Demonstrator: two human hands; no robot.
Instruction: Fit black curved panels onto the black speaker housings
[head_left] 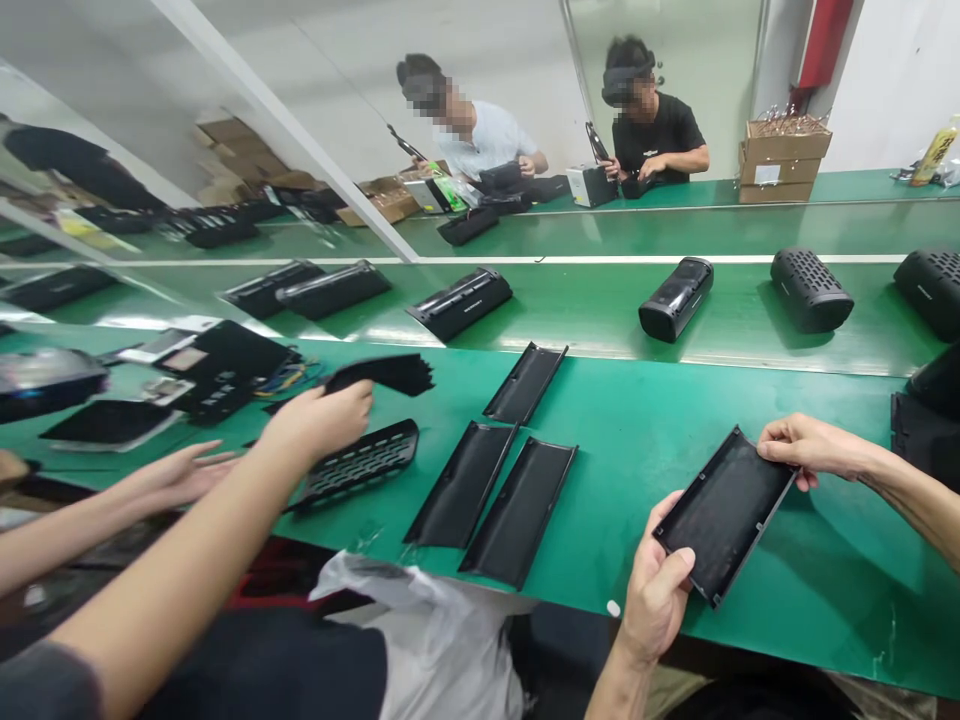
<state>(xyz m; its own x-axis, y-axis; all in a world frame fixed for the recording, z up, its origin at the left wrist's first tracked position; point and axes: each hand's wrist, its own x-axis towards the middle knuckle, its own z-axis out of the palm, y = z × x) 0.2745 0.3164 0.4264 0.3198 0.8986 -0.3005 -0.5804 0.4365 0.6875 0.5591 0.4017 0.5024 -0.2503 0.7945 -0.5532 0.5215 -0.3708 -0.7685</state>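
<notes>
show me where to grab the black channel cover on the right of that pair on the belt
Pinch its long right rim near the middle of the black plastic channel cover, coming from above on the right. It appears to lie hollow side up, and that rim stands free, while its left edge sits close to the neighbouring cover.

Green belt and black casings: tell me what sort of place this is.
Most likely a speaker assembly line in a factory: a green conveyor belt, black casing halves laid out in rows, and assembled speakers lined up further along.
</notes>
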